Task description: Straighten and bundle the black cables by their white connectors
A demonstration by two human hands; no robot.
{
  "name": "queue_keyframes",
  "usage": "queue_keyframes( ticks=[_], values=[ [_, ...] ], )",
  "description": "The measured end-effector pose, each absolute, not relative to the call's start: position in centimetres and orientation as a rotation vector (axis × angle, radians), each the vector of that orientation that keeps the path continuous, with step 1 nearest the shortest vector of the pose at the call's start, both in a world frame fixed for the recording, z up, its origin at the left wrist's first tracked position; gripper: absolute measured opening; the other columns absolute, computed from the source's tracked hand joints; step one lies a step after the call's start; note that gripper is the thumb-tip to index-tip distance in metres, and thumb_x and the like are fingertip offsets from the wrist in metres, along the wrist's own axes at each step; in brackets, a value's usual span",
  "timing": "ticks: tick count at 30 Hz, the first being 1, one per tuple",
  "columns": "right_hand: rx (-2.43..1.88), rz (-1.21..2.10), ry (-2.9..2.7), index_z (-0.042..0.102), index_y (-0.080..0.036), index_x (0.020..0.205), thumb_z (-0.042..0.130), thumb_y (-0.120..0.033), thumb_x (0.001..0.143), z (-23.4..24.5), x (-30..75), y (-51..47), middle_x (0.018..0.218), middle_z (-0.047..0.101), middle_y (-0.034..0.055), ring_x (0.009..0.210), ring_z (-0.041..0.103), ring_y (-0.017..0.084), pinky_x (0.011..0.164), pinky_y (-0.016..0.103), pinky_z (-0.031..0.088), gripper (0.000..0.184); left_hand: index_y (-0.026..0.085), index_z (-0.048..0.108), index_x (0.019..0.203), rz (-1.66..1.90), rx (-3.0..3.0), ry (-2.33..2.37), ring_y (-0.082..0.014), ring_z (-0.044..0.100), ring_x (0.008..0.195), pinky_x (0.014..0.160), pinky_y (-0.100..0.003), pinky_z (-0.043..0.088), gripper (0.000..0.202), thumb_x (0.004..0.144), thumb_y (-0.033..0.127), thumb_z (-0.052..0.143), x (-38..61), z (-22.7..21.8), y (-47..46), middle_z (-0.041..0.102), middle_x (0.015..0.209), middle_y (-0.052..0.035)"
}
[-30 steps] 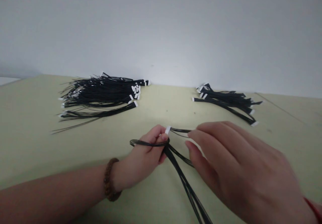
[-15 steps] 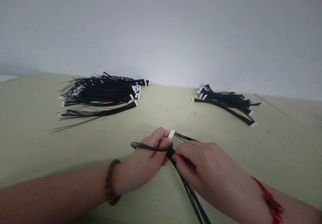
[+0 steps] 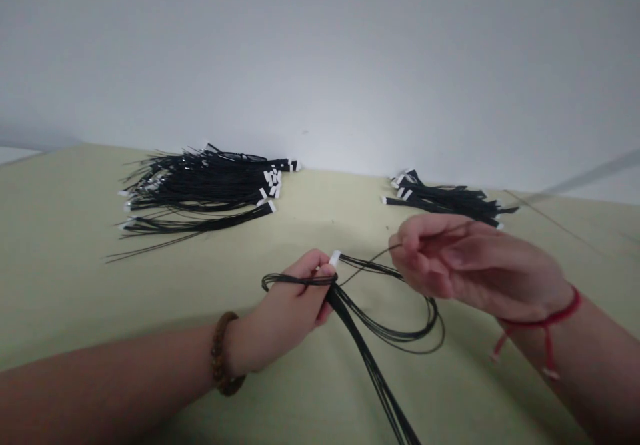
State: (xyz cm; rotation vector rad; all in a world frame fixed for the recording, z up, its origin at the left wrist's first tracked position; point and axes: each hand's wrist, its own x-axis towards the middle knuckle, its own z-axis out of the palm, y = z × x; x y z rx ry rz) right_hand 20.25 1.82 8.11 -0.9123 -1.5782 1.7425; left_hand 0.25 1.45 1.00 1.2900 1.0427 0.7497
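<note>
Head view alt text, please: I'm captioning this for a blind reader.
Two bare hands work a black wire bundle over a pale green table: the left hand pinches it near its white connector, the right hand pulls a strand up. Two piles of similar wires lie behind.

The wires (image 3: 380, 371) are cut off by the bottom edge, so their far ends are not seen. The stretch gripped inside the left hand (image 3: 295, 305) is hidden by the fingers. What the right hand (image 3: 450, 258) pinches is blurred, perhaps a single strand. Connectors in the right pile (image 3: 445, 199) are partly covered by that hand.
</note>
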Motion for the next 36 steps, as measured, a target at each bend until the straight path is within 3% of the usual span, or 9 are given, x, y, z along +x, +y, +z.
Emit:
queue_keyframes(
  ticks=[2, 4, 6, 8, 10, 13, 15, 20, 36],
  values=[
    [-0.890, 1.351, -1.642, 0.061, -0.018, 0.076, 0.054, -0.024, 0.079, 8.6, 20.8, 2.0, 0.074, 0.053, 0.0007, 0.063, 0.048, 0.008, 0.058, 0.023, 0.041, 0.010, 0.019, 0.041, 0.071, 0.755, 1.293, 1.058, 0.0000, 0.031, 0.035, 0.032, -0.007, 0.021, 0.028, 0.083, 0.044, 0.040, 0.2, 0.8, 1.5, 0.037, 0.042, 0.0101],
    [-0.899, 1.007, -1.545, 0.062, -0.021, 0.076, 0.046, -0.033, 0.087, 9.4, 20.8, 1.9, 0.085, 0.056, -0.0008, 0.073, 0.051, 0.008, 0.064, 0.025, 0.042, 0.023, 0.019, 0.042, 0.071, 0.755, 1.300, 1.068, -0.0004, 0.033, 0.036, 0.033, -0.007, 0.022, 0.028, 0.083, 0.044, 0.040, 0.1, 0.7, 1.6, 0.038, 0.041, 0.0097],
    [-0.984, 0.808, -1.389, 0.062, -0.024, 0.082, 0.025, -0.038, 0.093, 10.4, 20.6, 1.5, 0.099, 0.057, -0.0047, 0.079, 0.053, 0.009, 0.059, 0.027, 0.038, 0.042, 0.019, 0.042, 0.071, 0.744, 1.305, 1.078, -0.0006, 0.032, 0.035, 0.033, -0.007, 0.022, 0.027, 0.083, 0.043, 0.039, 0.1, 0.7, 1.6, 0.038, 0.041, 0.0097],
    [-1.094, 0.731, -1.328, 0.063, -0.023, 0.085, 0.012, -0.035, 0.093, 11.2, 20.3, 0.9, 0.100, 0.059, -0.0064, 0.073, 0.053, 0.007, 0.047, 0.027, 0.030, 0.053, 0.019, 0.042, 0.071, 0.738, 1.303, 1.083, -0.0004, 0.032, 0.035, 0.033, -0.007, 0.022, 0.027, 0.083, 0.043, 0.040, 0.1, 0.8, 1.6, 0.037, 0.040, 0.0098],
    [-1.104, 0.793, -1.358, 0.062, -0.021, 0.081, 0.027, -0.033, 0.091, 11.2, 19.8, 0.4, 0.087, 0.062, -0.0046, 0.058, 0.051, 0.004, 0.042, 0.023, 0.026, 0.039, 0.019, 0.042, 0.070, 0.737, 1.297, 1.079, -0.0002, 0.031, 0.035, 0.033, -0.007, 0.021, 0.028, 0.083, 0.044, 0.040, 0.2, 1.0, 1.6, 0.037, 0.040, 0.0097],
    [-1.166, 1.011, -1.580, 0.056, -0.018, 0.076, 0.053, -0.031, 0.082, 9.7, 18.5, -0.5, 0.066, 0.061, -0.0019, 0.044, 0.050, 0.005, 0.040, 0.018, 0.036, 0.015, 0.019, 0.042, 0.070, 0.752, 1.282, 1.046, 0.0000, 0.031, 0.035, 0.033, -0.007, 0.022, 0.030, 0.082, 0.046, 0.040, 0.3, 1.0, 1.5, 0.038, 0.040, 0.0095],
    [-1.332, 0.963, -1.823, 0.054, -0.016, 0.072, 0.053, -0.031, 0.083, 8.4, 17.5, -1.1, 0.059, 0.060, -0.0012, 0.046, 0.053, 0.008, 0.043, 0.019, 0.039, 0.018, 0.019, 0.040, 0.070, 0.768, 1.257, 0.996, 0.0001, 0.030, 0.034, 0.032, -0.007, 0.021, 0.030, 0.082, 0.047, 0.040, 0.2, 0.8, 1.5, 0.038, 0.040, 0.0098],
    [-1.456, 0.419, -2.151, 0.051, -0.017, 0.064, 0.048, -0.023, 0.083, 6.7, 16.2, -1.8, 0.050, 0.047, -0.0043, 0.045, 0.041, 0.007, 0.043, 0.020, 0.027, 0.020, 0.020, 0.041, 0.075, 0.752, 1.204, 0.811, 0.0001, 0.029, 0.034, 0.034, -0.008, 0.021, 0.029, 0.083, 0.048, 0.040, -0.1, 0.5, 1.4, 0.037, 0.040, 0.0102],
    [-1.396, 0.078, -2.220, 0.047, -0.017, 0.064, 0.050, -0.017, 0.080, 6.3, 16.5, -1.7, 0.049, 0.043, -0.0062, 0.042, 0.035, 0.005, 0.044, 0.021, 0.023, 0.016, 0.018, 0.043, 0.075, 0.789, 1.213, 0.806, 0.0023, 0.031, 0.038, 0.035, -0.004, 0.025, 0.029, 0.082, 0.046, 0.044, -0.1, 0.8, 1.2, 0.036, 0.046, 0.0107]
  ],
)
